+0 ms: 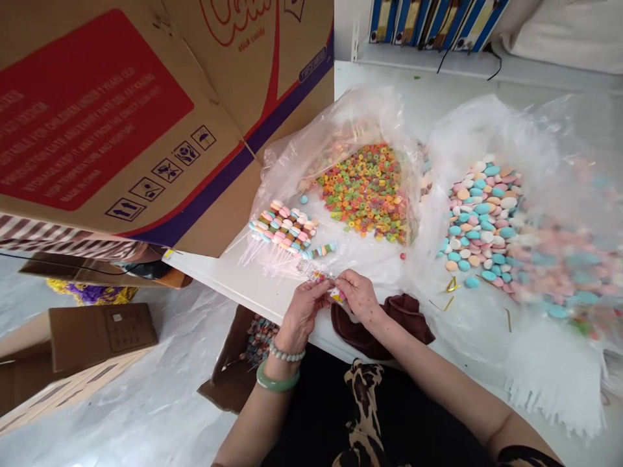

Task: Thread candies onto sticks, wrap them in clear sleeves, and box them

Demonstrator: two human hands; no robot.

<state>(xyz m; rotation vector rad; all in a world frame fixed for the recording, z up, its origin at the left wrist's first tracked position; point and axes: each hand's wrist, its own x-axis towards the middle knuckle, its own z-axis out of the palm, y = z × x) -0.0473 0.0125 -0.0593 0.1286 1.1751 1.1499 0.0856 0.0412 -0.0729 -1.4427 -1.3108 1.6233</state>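
Close together at the front edge of the white table, my left hand (306, 305) and my right hand (357, 295) both pinch a small printed wrapper (337, 295). Its contents are too small to make out. Just beyond them lies a pile of candy sticks (283, 227) in pink, blue and orange, their white sticks pointing toward the table edge. One more candy stick (320, 250) lies beside the pile. A dark brown cloth (406, 318) rests under and beside my right hand.
Clear bags hold ring candies (367, 191) and pastel oval candies (487, 214). White sticks (559, 376) lie at right. A large carton (160, 117) stands at left; an open box (233, 363) sits below the edge. Gold ties (450, 285) lie on the plastic.
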